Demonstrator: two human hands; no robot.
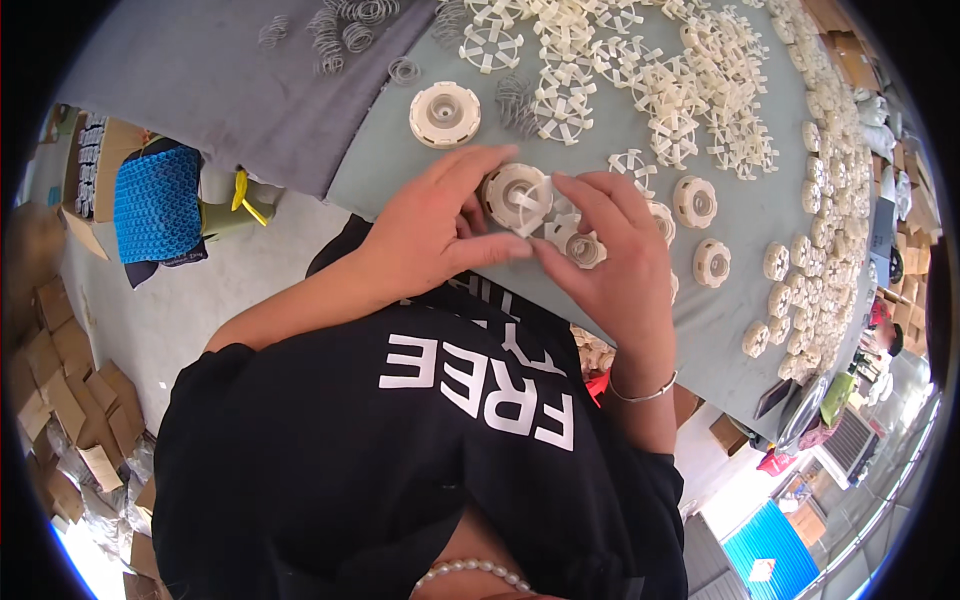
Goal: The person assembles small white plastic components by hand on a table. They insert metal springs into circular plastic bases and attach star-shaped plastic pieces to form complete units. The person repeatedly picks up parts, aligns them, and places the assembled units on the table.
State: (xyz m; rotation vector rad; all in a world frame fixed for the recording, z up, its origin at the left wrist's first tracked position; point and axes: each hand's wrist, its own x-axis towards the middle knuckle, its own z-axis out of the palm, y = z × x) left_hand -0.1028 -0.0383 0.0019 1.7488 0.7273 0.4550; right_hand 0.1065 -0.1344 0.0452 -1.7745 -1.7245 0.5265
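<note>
Over the near part of the table, my left hand (425, 220) curves its fingers and thumb around a round cream plastic housing (515, 192) with a ringed centre. A pale spoked plastic piece, blurred, lies across the top of that housing. From the right, my right hand (615, 235) closes in on the same parts, thumb and fingertips at the edge of the spoked piece. Partly hidden by the right hand's fingers, another small round housing (585, 250) sits on the table. Beyond my left hand stands a larger cream round housing (445, 114).
Loose spoked cream pieces (675, 85) pile up at the far side. Metal coil springs (357, 38) lie at the upper left and near the pile. Round housings (712, 263) stand right of my hands, with many more (822, 250) along the right edge. A blue woven cushion (158, 203) is at left.
</note>
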